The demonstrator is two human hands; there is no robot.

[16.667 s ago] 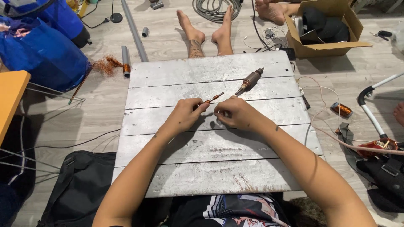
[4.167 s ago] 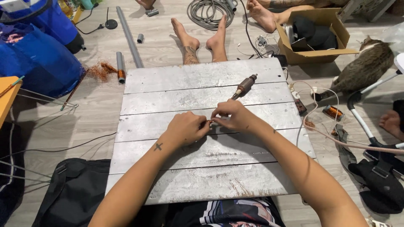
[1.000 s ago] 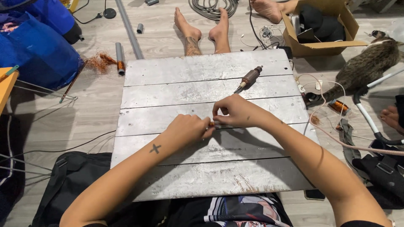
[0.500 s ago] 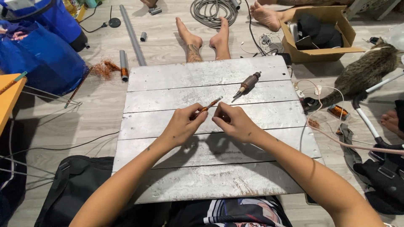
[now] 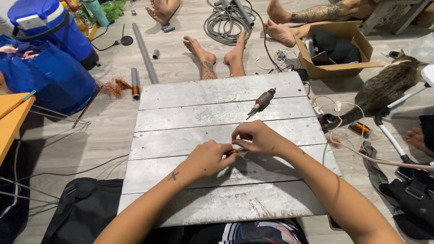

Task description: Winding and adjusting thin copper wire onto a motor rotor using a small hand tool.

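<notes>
At the far left a blue cooler (image 5: 43, 20) is standing behind a blue bag (image 5: 49, 74), and an orange table corner (image 5: 11, 119) is showing at the frame's edge. Two grey pipe pieces (image 5: 143, 52) are lying on the floor above the board, the shorter one beside a tuft of loose copper wire (image 5: 115, 86).

On the grey plank board (image 5: 190, 131), four planks can be counted. The left hand (image 5: 209, 158) is being held closed, fingertips pinched on a small copper-coloured piece (image 5: 232, 152) just above the board's third plank. The right hand (image 5: 255, 138) is being curled over the same piece from the other side, its thumb and forefinger pinched on it; how much of it is hidden under the fingers cannot be told.

As a judgement, the work is best done with both wrists being rested on the board, the piece being kept taut between the two pinches and being turned slowly, so thin wire is not being kinked or snapped.

Further right, one motor armature (image 5: 262, 100) is lying alone on the second plank, well apart from the hands. One cardboard box (image 5: 337, 49) and one tabby cat (image 5: 384, 86) are being seen beyond the board. Two bare feet (image 5: 217, 56) of another person are being rested at the board's far edge.
</notes>
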